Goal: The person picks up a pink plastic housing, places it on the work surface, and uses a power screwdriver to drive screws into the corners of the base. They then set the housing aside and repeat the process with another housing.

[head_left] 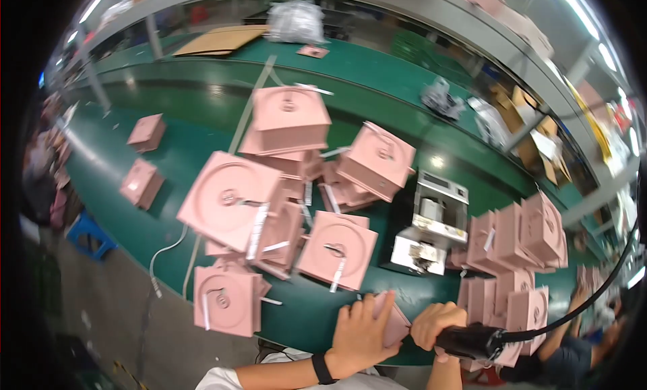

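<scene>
The left fingers [357,314] clasp a pink housing [397,329], which sits between them and the right fingers [429,317], wrapped round a black corded driver [468,341] apparently aimed at it. Screwing seems underway; the next move probably calls for steady, square pressure.

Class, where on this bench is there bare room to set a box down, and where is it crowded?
Widest: green bench between the small pink boxes at left and the central pink stacks. Smaller: between the black-and-silver machine and the left hand and right hand. Crowded: those central stacks, and the pink stacks at right, beside the right hand.
</scene>
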`<state>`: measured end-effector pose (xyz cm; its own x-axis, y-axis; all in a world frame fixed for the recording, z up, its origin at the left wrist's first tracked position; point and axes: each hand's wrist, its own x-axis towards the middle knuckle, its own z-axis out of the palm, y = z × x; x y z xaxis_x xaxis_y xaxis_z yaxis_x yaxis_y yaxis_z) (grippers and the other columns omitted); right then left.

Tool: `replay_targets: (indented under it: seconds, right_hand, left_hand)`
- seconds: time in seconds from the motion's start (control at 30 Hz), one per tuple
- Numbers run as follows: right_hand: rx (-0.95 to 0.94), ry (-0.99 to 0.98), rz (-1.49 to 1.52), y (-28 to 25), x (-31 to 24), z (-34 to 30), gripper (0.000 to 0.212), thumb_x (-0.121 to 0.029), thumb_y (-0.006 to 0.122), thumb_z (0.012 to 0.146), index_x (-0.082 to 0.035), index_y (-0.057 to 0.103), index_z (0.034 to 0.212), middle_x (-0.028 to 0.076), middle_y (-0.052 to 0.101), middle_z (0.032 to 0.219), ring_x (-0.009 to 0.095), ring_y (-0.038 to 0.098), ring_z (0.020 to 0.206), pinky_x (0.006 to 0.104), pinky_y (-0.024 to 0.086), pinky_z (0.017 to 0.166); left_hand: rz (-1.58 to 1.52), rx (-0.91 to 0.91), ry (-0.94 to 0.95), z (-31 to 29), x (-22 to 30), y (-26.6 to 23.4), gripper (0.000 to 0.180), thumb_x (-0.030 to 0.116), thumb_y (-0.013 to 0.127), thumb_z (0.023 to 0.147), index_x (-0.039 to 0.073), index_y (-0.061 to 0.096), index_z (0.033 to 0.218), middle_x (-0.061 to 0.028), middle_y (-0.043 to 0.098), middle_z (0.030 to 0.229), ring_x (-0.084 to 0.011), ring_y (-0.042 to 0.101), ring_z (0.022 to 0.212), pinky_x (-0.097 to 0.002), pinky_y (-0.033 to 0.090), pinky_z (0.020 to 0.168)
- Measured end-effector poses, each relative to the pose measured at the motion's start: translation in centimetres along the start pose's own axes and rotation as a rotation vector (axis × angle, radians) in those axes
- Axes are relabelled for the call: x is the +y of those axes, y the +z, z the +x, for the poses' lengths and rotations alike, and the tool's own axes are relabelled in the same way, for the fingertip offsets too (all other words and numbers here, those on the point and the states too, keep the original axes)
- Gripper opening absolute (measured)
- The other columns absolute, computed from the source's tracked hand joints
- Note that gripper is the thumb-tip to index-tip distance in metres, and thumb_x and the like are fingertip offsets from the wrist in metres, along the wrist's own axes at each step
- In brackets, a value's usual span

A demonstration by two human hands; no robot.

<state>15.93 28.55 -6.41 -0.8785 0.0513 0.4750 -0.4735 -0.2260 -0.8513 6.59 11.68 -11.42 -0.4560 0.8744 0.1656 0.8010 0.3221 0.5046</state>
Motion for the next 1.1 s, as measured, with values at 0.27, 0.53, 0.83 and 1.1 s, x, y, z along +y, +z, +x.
replay_targets:
  seconds: [0.27, 0.53, 0.83, 1.1]
  right_hand:
    - [-0.322, -0.12, 0.005, 1.5, -5.5, 2.1, 0.036, -0.025, 0.075, 0.094, -0.001, 0.062, 0.071, 0.012, 0.059, 0.06, 0.025, 0.058, 0.054, 0.0402, 0.055, 0.058]
    - [0.211, -0.386, -0.289, 5.6, -8.3, -2.8, 0.04, -0.039, 0.071, 0.095, -0.002, 0.057, 0.089, 0.016, 0.06, 0.071, 0.025, 0.059, 0.057, 0.0425, 0.053, 0.058]
    - [0.243, -0.141, -0.123, 2.7, -6.7, -3.9, 0.031, -0.028, 0.072, 0.095, -0.002, 0.058, 0.089, 0.013, 0.062, 0.074, 0.024, 0.063, 0.064, 0.0355, 0.054, 0.063]
    - [0.662, 0.348, -0.298, 5.5, -0.5, -1.1, 0.029, -0.017, 0.085, 0.082, 0.003, 0.064, 0.086, 0.008, 0.063, 0.069, 0.016, 0.061, 0.055, 0.0297, 0.049, 0.051]
  left_hand:
    - [-0.022, -0.112, -0.009, -1.0, 0.9, -2.1, 0.099, 0.052, 0.077, 0.076, 0.009, 0.039, 0.157, -0.0215, 0.054, 0.138, -0.035, 0.055, 0.115, -0.0479, 0.042, 0.096]
    - [-0.238, -0.052, -0.033, -3.7, 0.0, -1.9, 0.091, 0.044, 0.077, 0.079, 0.008, 0.042, 0.155, -0.02, 0.056, 0.136, -0.0359, 0.054, 0.122, -0.0511, 0.043, 0.099]
    - [-1.986, -0.339, -0.311, -4.6, -3.1, -7.6, 0.08, 0.035, 0.072, 0.092, 0.006, 0.036, 0.158, -0.0236, 0.045, 0.15, -0.043, 0.043, 0.14, -0.0538, 0.042, 0.11]
    - [-2.607, -0.248, -0.076, -3.5, -4.4, -8.6, 0.079, 0.057, 0.043, 0.1, 0.01, 0.028, 0.161, -0.0168, 0.04, 0.161, -0.0432, 0.043, 0.144, -0.0723, 0.034, 0.114]
